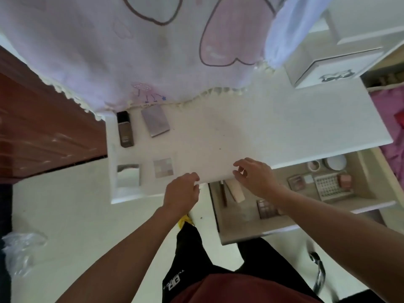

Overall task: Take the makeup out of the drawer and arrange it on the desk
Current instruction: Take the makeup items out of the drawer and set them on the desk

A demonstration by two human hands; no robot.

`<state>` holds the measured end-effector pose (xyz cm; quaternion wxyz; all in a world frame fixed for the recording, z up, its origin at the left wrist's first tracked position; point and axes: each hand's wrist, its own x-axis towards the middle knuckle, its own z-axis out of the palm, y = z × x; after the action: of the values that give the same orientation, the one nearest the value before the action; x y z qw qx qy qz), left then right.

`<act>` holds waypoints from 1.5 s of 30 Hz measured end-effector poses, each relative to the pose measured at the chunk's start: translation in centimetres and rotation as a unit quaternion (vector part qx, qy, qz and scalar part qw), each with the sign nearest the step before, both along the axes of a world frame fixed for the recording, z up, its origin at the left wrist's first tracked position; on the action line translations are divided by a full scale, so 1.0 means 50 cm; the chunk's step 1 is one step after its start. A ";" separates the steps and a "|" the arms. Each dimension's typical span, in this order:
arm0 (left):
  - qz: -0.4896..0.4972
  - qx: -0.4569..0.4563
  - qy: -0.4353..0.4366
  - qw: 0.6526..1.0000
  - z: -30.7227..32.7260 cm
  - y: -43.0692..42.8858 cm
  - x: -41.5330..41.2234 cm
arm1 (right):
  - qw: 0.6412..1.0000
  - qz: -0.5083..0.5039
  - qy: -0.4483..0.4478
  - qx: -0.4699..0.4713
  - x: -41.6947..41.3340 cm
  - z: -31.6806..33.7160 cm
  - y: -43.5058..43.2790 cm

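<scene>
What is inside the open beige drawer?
A brown eyeshadow palette, beige tube, white round compact, white gridded tray and pink square box. The white desk top and right forearm hide the rest.

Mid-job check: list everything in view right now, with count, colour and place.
desk: one, white, centre
drawer: one, beige inside, open, lower right
foundation bottle: one, brown, black cap, desk far left
compact: one, silvery, right of bottle
mirrored square: one, silver, desk near left
eyeshadow palette: one, pale, right of mirrored square
beige tube: one, drawer left
dark palette: one, brownish, drawer front
grid tray: one, white, drawer right
round case: one, white, drawer back
cloth: one, white-pink, behind desk
left hand: desk front edge
right hand: over drawer
</scene>
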<state>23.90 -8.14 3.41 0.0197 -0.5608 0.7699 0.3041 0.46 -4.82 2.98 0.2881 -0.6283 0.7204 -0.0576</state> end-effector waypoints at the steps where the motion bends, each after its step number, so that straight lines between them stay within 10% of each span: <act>1: 0.010 0.011 -0.003 1.000 -0.008 0.029 -0.029 | 1.000 0.012 -0.001 0.001 -0.026 -0.004 0.026; 23: 0.223 0.096 -0.060 0.968 -0.195 0.275 -0.191 | 0.980 0.057 0.057 0.183 -0.050 -0.332 0.070; 45: 0.135 0.131 -0.205 0.961 -0.361 0.138 -0.325 | 0.972 -0.073 -0.125 0.187 -0.314 -0.313 0.217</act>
<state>7.66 -1.22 -14.66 0.2092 -0.7020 0.6200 0.2812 -15.26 6.03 -12.65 0.4828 -0.4971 0.7207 -0.0207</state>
